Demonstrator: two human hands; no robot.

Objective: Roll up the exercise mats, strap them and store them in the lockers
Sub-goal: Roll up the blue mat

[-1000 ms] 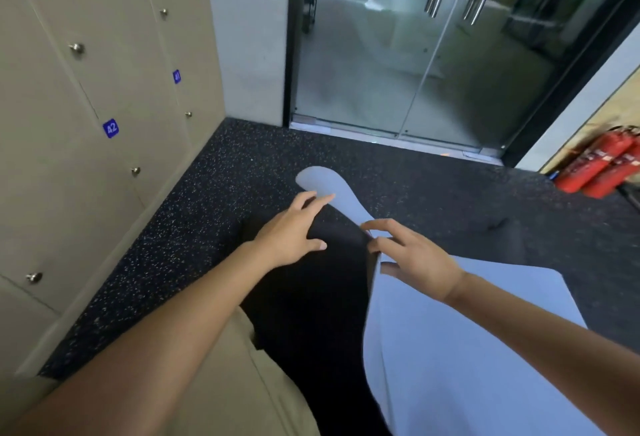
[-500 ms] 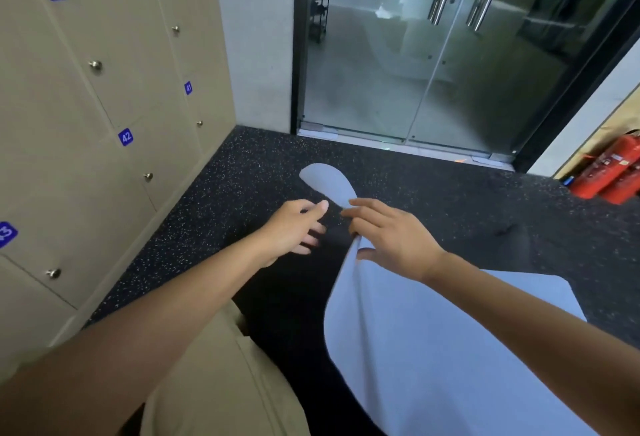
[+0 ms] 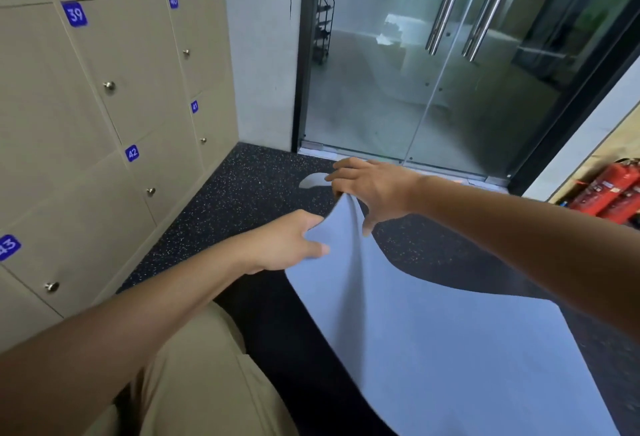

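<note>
A pale blue exercise mat point(image 3: 433, 342) hangs in front of me, lifted off the black speckled floor and spreading wide toward the lower right. My left hand point(image 3: 284, 245) pinches its upper left edge, thumb on the blue face. My right hand point(image 3: 374, 190) grips the raised top edge further away, fingers curled over it. A small blue tip of the mat point(image 3: 310, 180) shows beyond my right hand. Beige lockers point(image 3: 104, 117) numbered 39 to 43 line the left wall, all doors closed.
A glass door with steel handles point(image 3: 450, 65) closes off the far side. Red fire extinguishers point(image 3: 609, 193) lie at the right wall. My beige trouser leg point(image 3: 194, 390) fills the lower left. The black rubber floor point(image 3: 242, 193) runs between lockers and door.
Both hands have taken hold of the mat's top edge and raised it. My right hand moved up and away; the mat now hangs spread wider between the hands.
</note>
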